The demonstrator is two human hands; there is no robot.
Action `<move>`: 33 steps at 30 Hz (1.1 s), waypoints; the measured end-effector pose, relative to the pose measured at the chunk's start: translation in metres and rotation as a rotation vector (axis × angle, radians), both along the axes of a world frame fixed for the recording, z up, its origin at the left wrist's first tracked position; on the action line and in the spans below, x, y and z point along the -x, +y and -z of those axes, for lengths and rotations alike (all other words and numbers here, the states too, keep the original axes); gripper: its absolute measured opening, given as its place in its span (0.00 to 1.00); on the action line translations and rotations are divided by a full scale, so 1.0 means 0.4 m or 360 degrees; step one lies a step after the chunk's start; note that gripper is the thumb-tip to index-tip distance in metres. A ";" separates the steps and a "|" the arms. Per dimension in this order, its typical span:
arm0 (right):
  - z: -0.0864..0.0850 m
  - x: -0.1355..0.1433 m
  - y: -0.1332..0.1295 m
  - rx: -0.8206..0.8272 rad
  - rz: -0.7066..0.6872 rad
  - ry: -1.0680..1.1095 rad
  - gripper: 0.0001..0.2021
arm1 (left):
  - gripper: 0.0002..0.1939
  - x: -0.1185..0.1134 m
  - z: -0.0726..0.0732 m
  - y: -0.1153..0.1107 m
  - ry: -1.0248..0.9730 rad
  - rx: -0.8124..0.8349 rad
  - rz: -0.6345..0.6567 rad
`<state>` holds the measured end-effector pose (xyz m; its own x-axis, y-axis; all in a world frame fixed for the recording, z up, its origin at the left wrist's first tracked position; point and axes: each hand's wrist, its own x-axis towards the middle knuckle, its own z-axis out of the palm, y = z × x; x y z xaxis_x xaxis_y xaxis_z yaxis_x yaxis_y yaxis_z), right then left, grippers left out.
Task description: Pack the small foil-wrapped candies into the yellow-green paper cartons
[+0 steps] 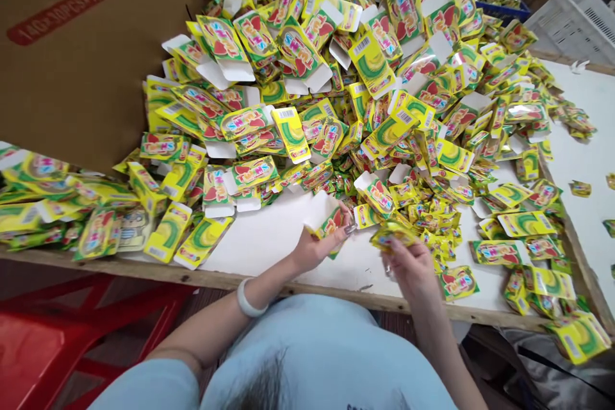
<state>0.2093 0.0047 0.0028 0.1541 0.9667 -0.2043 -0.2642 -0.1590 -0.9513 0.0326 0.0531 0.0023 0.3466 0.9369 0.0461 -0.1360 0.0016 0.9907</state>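
Note:
My left hand (319, 246) is closed around a small yellow-and-green candy box (331, 221) with its white flap open, over the white tabletop. To its right, my right hand (410, 262) pinches a small yellow candy packet (393, 236), slightly blurred. Just beyond my hands lies a spread of small wrapped candies (435, 214). An open candy box (375, 194) rests at the near edge of those candies. On the table right of my right hand lies another candy box (459, 283).
A large heap of candy boxes (298, 51) covers the table's far side. A brown carton (86, 77) stands at left among boxes. At the right run a wooden table edge (576, 250) and a white crate (562, 22). A red stool (38, 346) is at lower left.

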 end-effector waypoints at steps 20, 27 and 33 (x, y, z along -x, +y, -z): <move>-0.158 -0.073 0.051 -0.0553 -0.1472 -0.1352 0.10 | 0.23 0.004 0.016 -0.039 0.0350 0.0340 0.0897; -0.070 -0.102 0.013 -0.0596 -0.1210 -0.1025 0.07 | 0.31 0.010 0.020 -0.044 0.0290 0.0460 0.1103; -0.046 -0.090 -0.024 -0.0598 -0.1259 -0.1002 0.13 | 0.39 -0.011 0.051 -0.048 0.0193 0.0537 0.1204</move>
<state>0.2453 -0.0049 0.0211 -0.5682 0.8225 0.0237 0.3391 0.2604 -0.9040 0.0371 0.0338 -0.0182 0.8720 0.4062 -0.2733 0.1285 0.3489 0.9283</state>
